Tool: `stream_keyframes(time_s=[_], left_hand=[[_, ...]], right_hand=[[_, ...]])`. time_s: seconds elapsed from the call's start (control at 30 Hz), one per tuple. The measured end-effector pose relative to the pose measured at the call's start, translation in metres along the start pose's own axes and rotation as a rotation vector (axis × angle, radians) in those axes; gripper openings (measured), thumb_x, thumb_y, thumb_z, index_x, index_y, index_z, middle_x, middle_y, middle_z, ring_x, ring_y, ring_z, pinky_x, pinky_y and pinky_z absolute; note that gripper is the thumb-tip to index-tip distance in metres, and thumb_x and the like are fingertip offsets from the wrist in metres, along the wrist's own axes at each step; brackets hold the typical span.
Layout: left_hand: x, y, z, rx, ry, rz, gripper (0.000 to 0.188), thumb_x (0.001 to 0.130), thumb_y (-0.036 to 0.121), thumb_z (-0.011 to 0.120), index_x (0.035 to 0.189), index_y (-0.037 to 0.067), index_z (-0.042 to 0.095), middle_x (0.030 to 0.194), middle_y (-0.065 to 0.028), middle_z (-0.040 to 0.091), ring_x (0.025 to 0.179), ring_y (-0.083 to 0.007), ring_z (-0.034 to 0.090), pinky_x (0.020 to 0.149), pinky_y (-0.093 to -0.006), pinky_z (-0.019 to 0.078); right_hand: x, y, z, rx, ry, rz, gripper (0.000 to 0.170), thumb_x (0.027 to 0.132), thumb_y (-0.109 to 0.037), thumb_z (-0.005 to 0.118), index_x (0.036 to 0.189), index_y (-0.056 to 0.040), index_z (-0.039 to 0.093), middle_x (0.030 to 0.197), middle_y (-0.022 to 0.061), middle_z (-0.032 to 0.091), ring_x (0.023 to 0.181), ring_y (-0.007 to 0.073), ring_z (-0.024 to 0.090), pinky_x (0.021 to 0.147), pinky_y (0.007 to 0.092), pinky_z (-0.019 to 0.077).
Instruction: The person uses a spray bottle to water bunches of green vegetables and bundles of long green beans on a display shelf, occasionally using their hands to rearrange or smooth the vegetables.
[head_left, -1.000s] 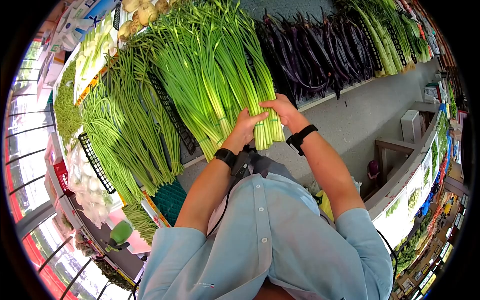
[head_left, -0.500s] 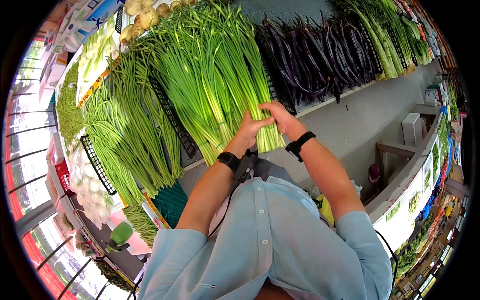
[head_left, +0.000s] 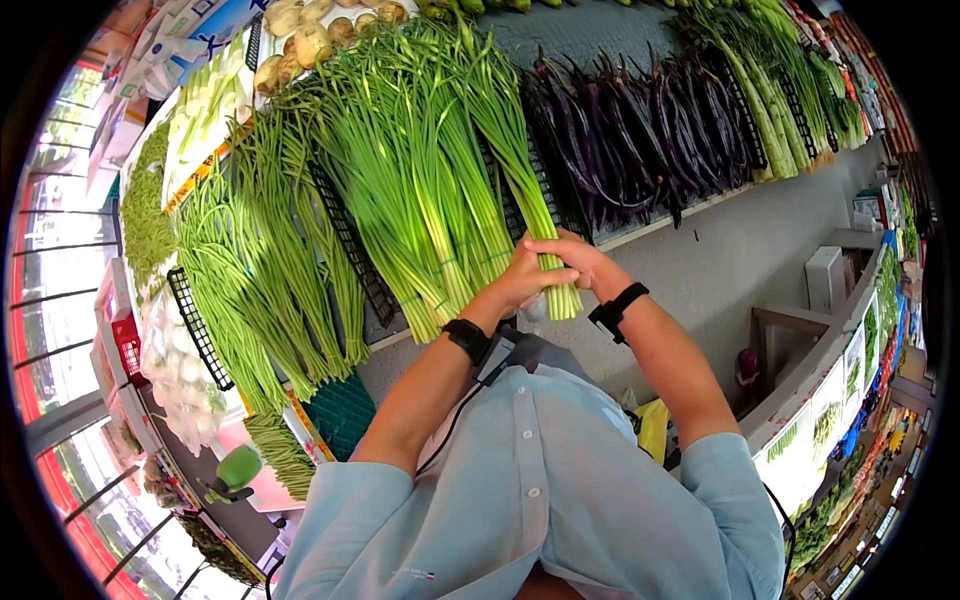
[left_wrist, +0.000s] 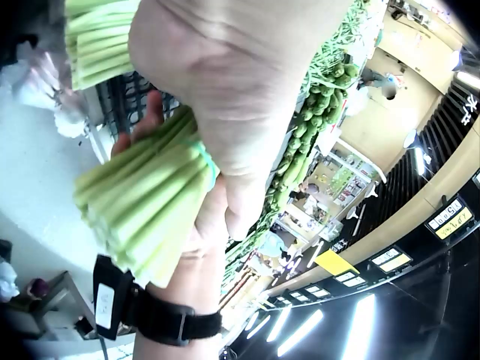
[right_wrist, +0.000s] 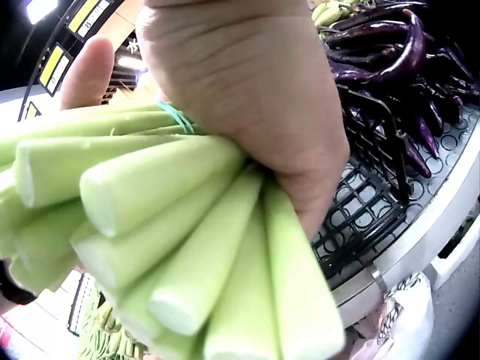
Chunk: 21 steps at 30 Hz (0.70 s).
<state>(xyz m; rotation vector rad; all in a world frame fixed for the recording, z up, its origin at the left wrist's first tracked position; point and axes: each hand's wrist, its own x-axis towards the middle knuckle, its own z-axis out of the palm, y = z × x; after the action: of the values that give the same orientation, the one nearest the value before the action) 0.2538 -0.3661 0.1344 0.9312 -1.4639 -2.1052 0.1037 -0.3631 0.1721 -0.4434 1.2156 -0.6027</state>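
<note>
Both hands grip one bundle of long green stalks (head_left: 562, 298) near its pale cut ends, at the right edge of the stalk pile (head_left: 420, 200). In the head view the left hand (head_left: 522, 280) is on the bundle's left side and the right hand (head_left: 585, 262) on its right. A teal band (left_wrist: 206, 161) circles the bundle in the left wrist view, with the left hand (left_wrist: 225, 82) around it. Thick cut ends (right_wrist: 172, 232) fill the right wrist view, beside the palm of the right hand (right_wrist: 251, 82). Some fingers are hidden behind the stalks.
Long green beans (head_left: 270, 260) lie left of the stalks, beyond a black crate edge (head_left: 350, 235). Dark purple eggplants (head_left: 640, 140) lie to the right. Round tan roots (head_left: 310, 42) are at the upper left. A shelf with a white box (head_left: 825, 280) stands at the right.
The gripped bundle has shifted right and slightly down with both hands, apart from the neighbouring bundles. Black crate mesh shows in the gap between them.
</note>
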Motion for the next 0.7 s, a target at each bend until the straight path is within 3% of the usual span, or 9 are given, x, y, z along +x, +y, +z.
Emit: stream_keyframes(time_s=[0.1,0.17,0.2,0.23,0.33,0.43,0.47,0.53,0.7], left_hand=[[-0.012,0.010,-0.016,0.290,0.065,0.088,0.085,0.086,0.040,0.072,0.144,-0.002,0.026,0.142,-0.0171,0.039,0.130,-0.0260,0.042,0.104,-0.0373,0.0393],[-0.022,0.047,-0.024,-0.291,-0.047,0.019,0.090,0.091,0.053,0.062,0.149,-0.002,0.020,0.148,-0.0162,0.035,0.134,-0.0273,0.038,0.110,-0.0396,0.0329],[-0.022,0.033,-0.020,-0.432,0.174,-0.037,0.093,0.091,0.065,0.051,0.149,-0.001,0.021,0.146,-0.0153,0.040,0.132,-0.0290,0.041,0.107,-0.0423,0.0361],[-0.019,0.035,-0.019,-0.435,0.174,-0.030,0.093,0.091,0.065,0.051,0.149,-0.001,0.021,0.146,-0.0153,0.040,0.132,-0.0290,0.041,0.107,-0.0423,0.0361],[-0.005,0.046,-0.008,-0.924,-0.205,0.060,0.095,0.086,0.073,0.045,0.147,0.002,0.027,0.147,-0.0206,0.037,0.131,-0.0327,0.042,0.109,-0.0478,0.0337],[0.012,0.082,0.023,-0.945,-0.113,0.110,0.094,0.084,0.077,0.044,0.144,0.005,0.037,0.143,-0.0188,0.042,0.128,-0.0320,0.044,0.107,-0.0467,0.0346],[0.024,0.081,0.023,-1.015,-0.086,-0.040,0.092,0.083,0.080,0.041,0.140,0.007,0.044,0.140,-0.0146,0.047,0.127,-0.0293,0.045,0.105,-0.0461,0.0352],[0.026,0.067,0.019,-0.975,-0.042,-0.023,0.092,0.083,0.080,0.040,0.140,0.007,0.044,0.141,-0.0128,0.047,0.127,-0.0281,0.044,0.106,-0.0465,0.0345],[0.015,0.049,0.034,-1.063,-0.032,-0.010,0.087,0.087,0.077,0.041,0.141,0.008,0.043,0.141,-0.0091,0.048,0.130,-0.0270,0.043,0.108,-0.0471,0.0320]], right_hand=[[-0.001,-0.005,-0.010,-0.003,0.006,0.010,0.047,0.079,-0.024,0.075,0.117,-0.0019,0.058,0.101,0.0105,0.064,0.088,0.0205,0.064,0.070,0.0373,0.0551],[-0.023,-0.015,-0.002,-0.012,0.041,-0.056,0.042,0.080,-0.019,0.071,0.116,-0.0026,0.057,0.092,0.0097,0.064,0.077,0.0212,0.064,0.063,0.0395,0.0553],[-0.043,-0.023,0.003,0.118,-0.003,-0.014,0.042,0.080,-0.018,0.070,0.117,-0.0033,0.056,0.092,0.0100,0.064,0.074,0.0216,0.063,0.062,0.0401,0.0554],[-0.063,-0.031,0.008,0.244,-0.047,0.032,0.042,0.080,-0.017,0.069,0.118,-0.0041,0.055,0.091,0.0103,0.063,0.071,0.0220,0.063,0.062,0.0407,0.0554],[-0.122,-0.044,0.024,0.435,-0.238,-0.048,0.044,0.080,-0.021,0.066,0.119,-0.0063,0.053,0.093,0.0091,0.061,0.073,0.0226,0.062,0.064,0.0411,0.0550],[-0.150,-0.043,0.029,0.560,-0.359,-0.079,0.050,0.079,-0.028,0.064,0.122,-0.0064,0.051,0.096,0.0095,0.060,0.073,0.0228,0.059,0.068,0.0417,0.0528],[-0.147,-0.038,0.024,0.554,-0.356,-0.077,0.050,0.079,-0.028,0.064,0.122,-0.0064,0.051,0.096,0.0095,0.060,0.073,0.0228,0.059,0.068,0.0417,0.0528],[-0.137,-0.022,0.009,0.441,-0.202,-0.073,0.052,0.078,-0.029,0.063,0.123,-0.0078,0.050,0.096,0.0092,0.059,0.072,0.0220,0.057,0.068,0.0414,0.0517],[-0.126,-0.003,0.000,0.614,-0.175,0.004,0.050,0.079,-0.031,0.061,0.121,-0.0060,0.050,0.095,0.0087,0.059,0.071,0.0214,0.056,0.067,0.0407,0.0507]])
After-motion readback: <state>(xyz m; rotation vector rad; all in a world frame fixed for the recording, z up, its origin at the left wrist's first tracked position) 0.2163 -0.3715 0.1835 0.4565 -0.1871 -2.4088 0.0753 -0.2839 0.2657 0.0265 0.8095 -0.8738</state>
